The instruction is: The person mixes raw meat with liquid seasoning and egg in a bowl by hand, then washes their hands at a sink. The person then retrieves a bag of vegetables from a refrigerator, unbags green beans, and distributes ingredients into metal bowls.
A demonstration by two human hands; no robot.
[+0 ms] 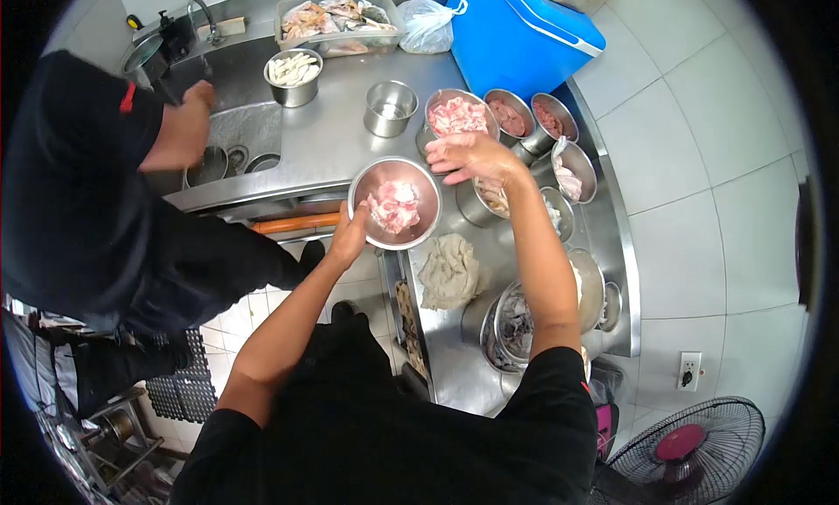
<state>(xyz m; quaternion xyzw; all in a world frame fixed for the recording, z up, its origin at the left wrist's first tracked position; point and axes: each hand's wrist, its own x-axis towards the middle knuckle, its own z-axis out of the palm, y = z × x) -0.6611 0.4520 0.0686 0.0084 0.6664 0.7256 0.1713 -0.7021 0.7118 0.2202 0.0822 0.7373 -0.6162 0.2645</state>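
My left hand grips the rim of a round metal bowl, its fingers partly hidden beneath it. Pale pink pieces of raw meat lie in the bottom of that bowl. To the right of the bowl, my right hand hovers with its fingers apart and nothing in them. Just beyond it stands a metal container of sliced raw meat, whose near edge the hand partly covers. A second metal container with pale strips of food is half hidden under my right wrist.
Several metal pots of meat line the counter's right side. A crumpled cloth lies near me. Behind are a blue cooler, a plastic bag and a tub of fish pieces. A co-worker stands at the sink.
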